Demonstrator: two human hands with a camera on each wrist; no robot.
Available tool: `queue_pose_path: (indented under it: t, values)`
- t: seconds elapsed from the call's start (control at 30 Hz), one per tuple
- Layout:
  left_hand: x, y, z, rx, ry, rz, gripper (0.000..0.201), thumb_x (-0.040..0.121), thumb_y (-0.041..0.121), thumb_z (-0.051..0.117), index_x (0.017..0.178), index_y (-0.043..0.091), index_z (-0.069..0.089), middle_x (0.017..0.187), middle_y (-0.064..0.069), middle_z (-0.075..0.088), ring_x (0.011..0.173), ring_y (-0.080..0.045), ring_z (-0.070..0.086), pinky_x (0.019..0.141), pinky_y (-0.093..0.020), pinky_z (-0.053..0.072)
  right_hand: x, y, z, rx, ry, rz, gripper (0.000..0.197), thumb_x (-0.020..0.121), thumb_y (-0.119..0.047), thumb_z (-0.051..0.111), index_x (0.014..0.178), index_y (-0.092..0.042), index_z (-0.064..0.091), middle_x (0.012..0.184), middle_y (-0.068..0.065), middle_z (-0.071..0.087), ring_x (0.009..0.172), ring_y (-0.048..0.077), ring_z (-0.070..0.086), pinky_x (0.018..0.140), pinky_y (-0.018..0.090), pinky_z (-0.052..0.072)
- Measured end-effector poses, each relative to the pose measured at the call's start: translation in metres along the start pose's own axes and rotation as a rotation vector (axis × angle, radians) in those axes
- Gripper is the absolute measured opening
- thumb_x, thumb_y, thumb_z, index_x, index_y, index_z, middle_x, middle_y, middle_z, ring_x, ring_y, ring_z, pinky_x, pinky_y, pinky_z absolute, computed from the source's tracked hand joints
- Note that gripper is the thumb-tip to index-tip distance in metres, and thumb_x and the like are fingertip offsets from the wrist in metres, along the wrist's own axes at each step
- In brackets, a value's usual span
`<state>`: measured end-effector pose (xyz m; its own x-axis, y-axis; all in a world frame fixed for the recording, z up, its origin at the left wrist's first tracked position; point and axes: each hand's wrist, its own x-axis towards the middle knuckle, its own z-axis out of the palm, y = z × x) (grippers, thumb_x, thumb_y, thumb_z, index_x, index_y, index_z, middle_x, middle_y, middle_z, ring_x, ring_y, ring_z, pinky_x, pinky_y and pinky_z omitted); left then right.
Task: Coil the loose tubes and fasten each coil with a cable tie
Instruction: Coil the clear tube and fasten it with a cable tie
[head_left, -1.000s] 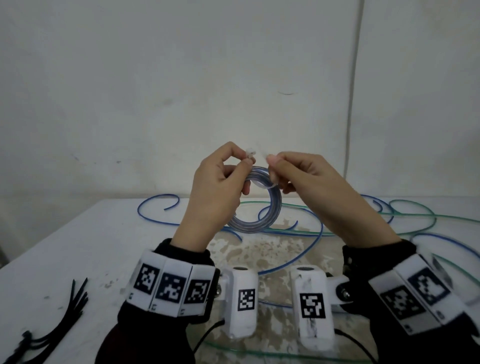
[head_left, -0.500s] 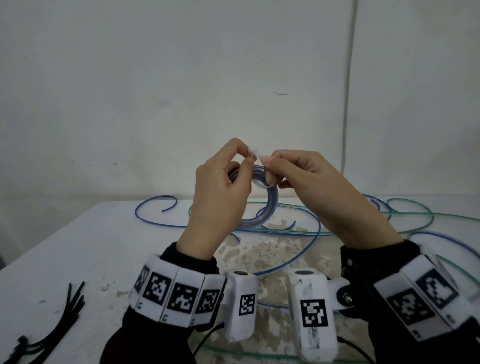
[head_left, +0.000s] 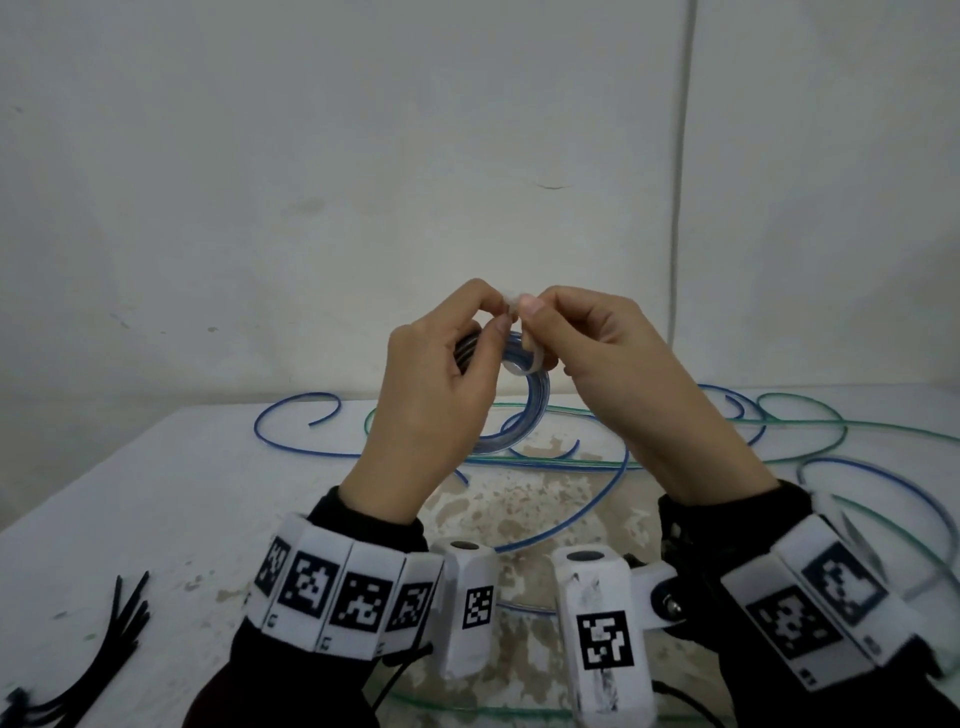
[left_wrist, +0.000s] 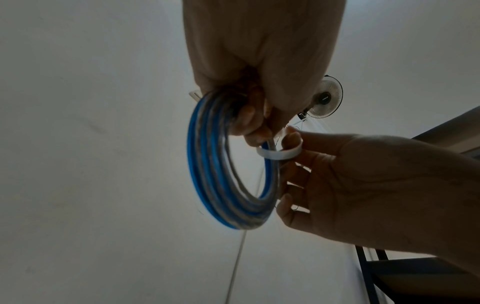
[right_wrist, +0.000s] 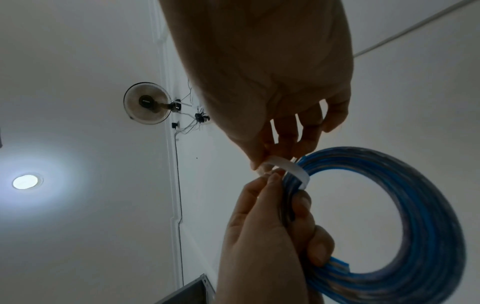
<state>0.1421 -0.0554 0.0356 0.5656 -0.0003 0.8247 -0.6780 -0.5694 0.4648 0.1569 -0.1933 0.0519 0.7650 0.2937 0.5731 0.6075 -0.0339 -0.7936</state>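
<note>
Your blue tube coil (head_left: 524, 410) hung in the air above the white worktop (head_left: 171, 493), where loose tubes (head_left: 613, 457) lay near black cable ties (head_left: 111, 654). Only the wrist views showed the wall fan (right_wrist: 146, 103). Your left hand (head_left: 436, 395) gripped the coil; your right hand (head_left: 618, 358) pinched the white cable tie (left_wrist: 281, 153) looped around it.
</note>
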Motion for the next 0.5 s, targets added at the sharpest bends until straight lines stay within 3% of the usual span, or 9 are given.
queue_pose_path:
  t: [0.1, 0.23, 0.33, 0.4, 0.5]
  values:
    - [0.000, 0.000, 0.000, -0.001, -0.011, 0.002, 0.015, 0.095, 0.009, 0.049, 0.085, 0.017, 0.056, 0.052, 0.003, 0.052, 0.046, -0.011, 0.039, 0.048, -0.023, 0.032, 0.000, 0.001, 0.004, -0.039, -0.050, -0.004, 0.037, 0.098, -0.023, 0.050, 0.065, -0.009, 0.060, 0.066, 0.008, 0.059, 0.065, 0.008, 0.049, 0.070, 0.022, 0.041]
    - [0.001, -0.003, -0.002, -0.012, -0.042, -0.010, 0.016, 0.096, 0.012, 0.051, 0.083, 0.017, 0.058, 0.052, 0.006, 0.053, 0.047, -0.014, 0.038, 0.047, -0.024, 0.031, -0.001, 0.002, 0.007, -0.033, 0.018, 0.031, 0.038, 0.098, -0.025, 0.049, 0.062, -0.013, 0.056, 0.058, -0.009, 0.056, 0.060, 0.002, 0.049, 0.064, 0.012, 0.040]
    - [0.002, -0.002, -0.005, -0.025, -0.056, -0.004, 0.015, 0.096, 0.020, 0.051, 0.081, 0.021, 0.056, 0.054, -0.009, 0.054, 0.049, -0.026, 0.039, 0.046, -0.034, 0.034, -0.001, -0.002, 0.001, -0.037, -0.011, 0.070, 0.034, 0.096, -0.026, 0.053, 0.063, -0.015, 0.057, 0.057, -0.010, 0.056, 0.057, 0.001, 0.048, 0.059, 0.009, 0.039]
    - [0.003, 0.001, -0.007, -0.033, -0.075, -0.017, 0.014, 0.094, 0.024, 0.050, 0.081, 0.022, 0.056, 0.057, -0.016, 0.055, 0.053, -0.033, 0.041, 0.049, -0.043, 0.040, 0.000, -0.005, -0.005, 0.007, -0.032, 0.111, 0.025, 0.093, -0.028, 0.057, 0.071, -0.015, 0.058, 0.061, -0.006, 0.059, 0.057, 0.005, 0.050, 0.062, 0.017, 0.042]
    - [0.003, 0.004, -0.010, -0.033, -0.133, -0.028, 0.013, 0.094, 0.018, 0.054, 0.084, 0.016, 0.061, 0.053, 0.003, 0.056, 0.053, -0.032, 0.043, 0.053, -0.046, 0.044, 0.001, -0.005, -0.014, 0.034, 0.006, 0.136, 0.018, 0.092, -0.031, 0.058, 0.083, -0.016, 0.066, 0.068, -0.004, 0.058, 0.058, 0.009, 0.051, 0.062, 0.024, 0.042]
